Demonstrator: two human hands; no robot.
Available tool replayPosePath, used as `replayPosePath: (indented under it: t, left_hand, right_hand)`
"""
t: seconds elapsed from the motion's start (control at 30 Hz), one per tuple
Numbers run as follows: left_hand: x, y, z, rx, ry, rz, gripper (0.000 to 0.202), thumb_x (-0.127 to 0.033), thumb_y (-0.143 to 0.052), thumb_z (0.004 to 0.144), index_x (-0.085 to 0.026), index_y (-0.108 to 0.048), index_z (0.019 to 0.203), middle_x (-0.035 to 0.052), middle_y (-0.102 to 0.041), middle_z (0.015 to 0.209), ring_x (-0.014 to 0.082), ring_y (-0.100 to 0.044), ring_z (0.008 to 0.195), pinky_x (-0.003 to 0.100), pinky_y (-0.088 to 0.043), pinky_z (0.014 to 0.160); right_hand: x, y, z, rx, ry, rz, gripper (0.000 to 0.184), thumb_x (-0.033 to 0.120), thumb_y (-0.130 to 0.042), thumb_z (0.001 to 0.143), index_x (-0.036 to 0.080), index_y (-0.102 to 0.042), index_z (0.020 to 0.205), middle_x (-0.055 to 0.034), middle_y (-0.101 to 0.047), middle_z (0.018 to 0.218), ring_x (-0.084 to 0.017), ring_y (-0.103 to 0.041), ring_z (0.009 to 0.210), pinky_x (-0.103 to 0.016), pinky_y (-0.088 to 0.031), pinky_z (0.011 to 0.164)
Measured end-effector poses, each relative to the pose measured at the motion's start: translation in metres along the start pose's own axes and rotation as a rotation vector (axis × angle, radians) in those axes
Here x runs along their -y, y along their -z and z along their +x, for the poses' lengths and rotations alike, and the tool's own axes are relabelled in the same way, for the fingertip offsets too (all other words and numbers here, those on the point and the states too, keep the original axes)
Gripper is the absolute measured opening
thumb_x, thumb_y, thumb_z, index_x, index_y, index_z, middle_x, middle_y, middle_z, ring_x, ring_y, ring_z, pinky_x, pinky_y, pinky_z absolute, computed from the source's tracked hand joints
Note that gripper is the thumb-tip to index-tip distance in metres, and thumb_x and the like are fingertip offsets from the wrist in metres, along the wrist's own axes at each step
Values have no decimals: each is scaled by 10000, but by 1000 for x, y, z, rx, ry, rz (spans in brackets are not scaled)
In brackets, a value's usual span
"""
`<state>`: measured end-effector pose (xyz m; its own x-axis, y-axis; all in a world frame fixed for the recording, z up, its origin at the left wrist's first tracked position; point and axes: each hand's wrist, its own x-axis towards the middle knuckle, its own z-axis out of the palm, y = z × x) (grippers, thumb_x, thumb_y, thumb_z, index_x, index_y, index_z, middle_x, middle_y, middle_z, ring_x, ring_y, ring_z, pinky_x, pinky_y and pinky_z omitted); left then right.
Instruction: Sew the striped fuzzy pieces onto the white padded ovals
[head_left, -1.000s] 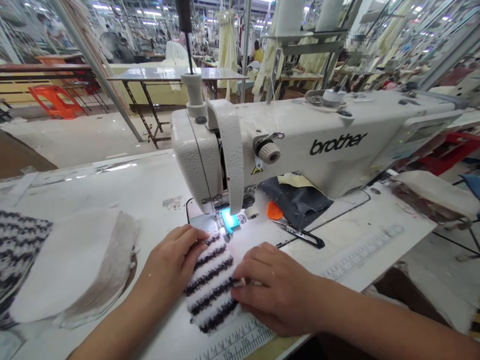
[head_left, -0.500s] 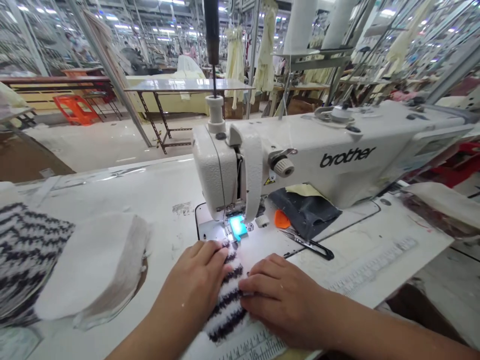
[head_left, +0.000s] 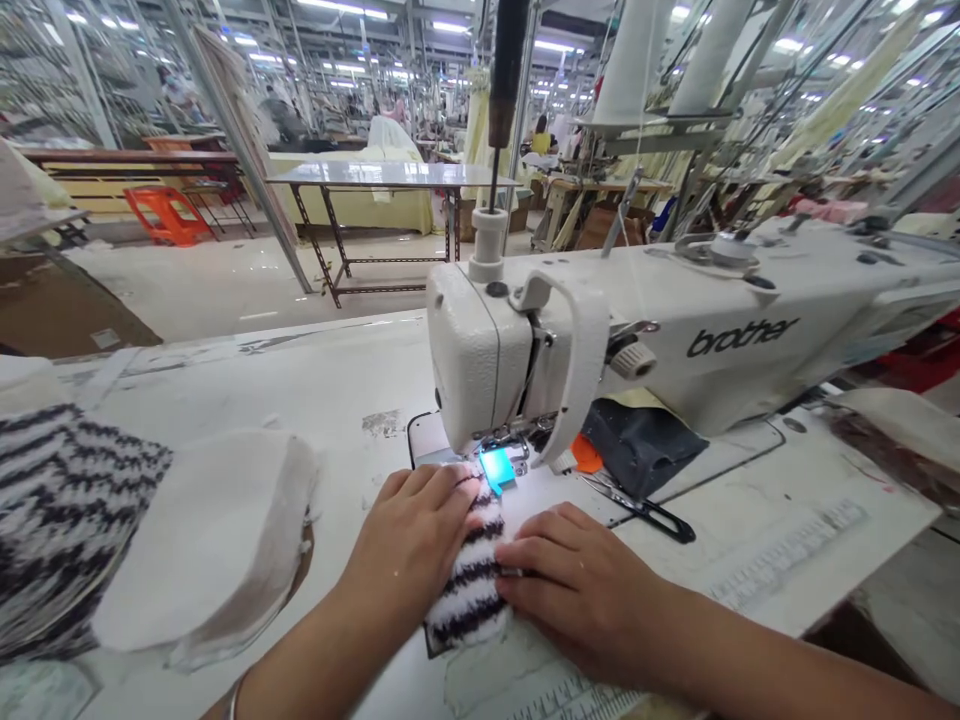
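While a strip of striped cloth (head_left: 469, 590) is laid on the white table (head_left: 367, 375) at the near side of the sewing machine (head_left: 712, 320), both hands are placed on it. The cloth is positioned between the hands, with its far end brought up just beside the lit blue part (head_left: 496, 468) below the machine head; whether it is caught under the needle cannot be told.

The left hand (head_left: 412, 545) is laid palm down over the left side of the cloth, its fingers kept close together and slightly bent. The right hand (head_left: 574, 580) is half curled, its fingertips set against the right edge. Whether the cloth is pinched or only pressed by either hand cannot be determined.

To the right of the machine head, a dark cloth (head_left: 645, 445), an orange piece (head_left: 586, 455) and a pair of black snips (head_left: 649, 512) are noted, the snips being nearest. Ruler markings (head_left: 795, 545) are seen at the near right. On the left, a white stack of fabric (head_left: 199, 540) is set beside striped fabric (head_left: 64, 520), which is partly overlapped by it.
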<state>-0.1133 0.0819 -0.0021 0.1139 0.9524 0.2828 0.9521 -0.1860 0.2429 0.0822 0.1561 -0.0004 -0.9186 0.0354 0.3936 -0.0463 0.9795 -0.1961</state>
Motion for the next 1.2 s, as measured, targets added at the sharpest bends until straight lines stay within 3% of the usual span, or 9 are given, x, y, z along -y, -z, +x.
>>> replayPosePath:
  t: [0.4,0.6,0.8,1.0,1.2]
  left_hand:
    - [4,1,1,-4,-61,18,222,-258,-437,929,-218,-578,1095,42,-608,1099,230,-524,981,391,-362,831]
    - [-14,8,-11,-114,-148,-124,160,-177,-470,904,-176,-629,882,47,-633,950,205,-537,893,366,-397,807]
    - [-25,-1,-24,-98,-206,-224,169,-145,-466,902,-173,-631,921,50,-627,881,193,-526,798,344,-430,723]
    - [-10,-5,-17,-58,-204,-232,192,-183,-438,921,-177,-622,870,49,-622,897,197,-523,812,354,-433,729]
    - [10,-6,-2,-75,-169,-213,170,-225,-451,921,-195,-618,908,37,-617,981,209,-515,880,379,-413,796]
  right_hand:
    - [-2,-3,-2,-17,6,12,178,121,-454,893,140,-580,1018,-62,-618,1048,-189,-502,903,-344,-387,731]
    - [-2,-1,-5,-23,-9,59,179,131,-485,887,131,-570,1044,-54,-634,1042,-196,-492,917,-344,-385,742]
    - [2,-1,-6,17,-18,9,117,133,-499,880,129,-586,958,-49,-626,1036,-197,-485,904,-349,-370,734]
    - [-9,1,5,108,-8,-28,135,131,-481,877,151,-591,952,-28,-616,1042,-195,-480,902,-355,-350,753]
    - [-25,-4,19,84,-91,-108,145,224,-516,879,197,-627,968,-54,-579,1070,-191,-481,844,-314,-318,680]
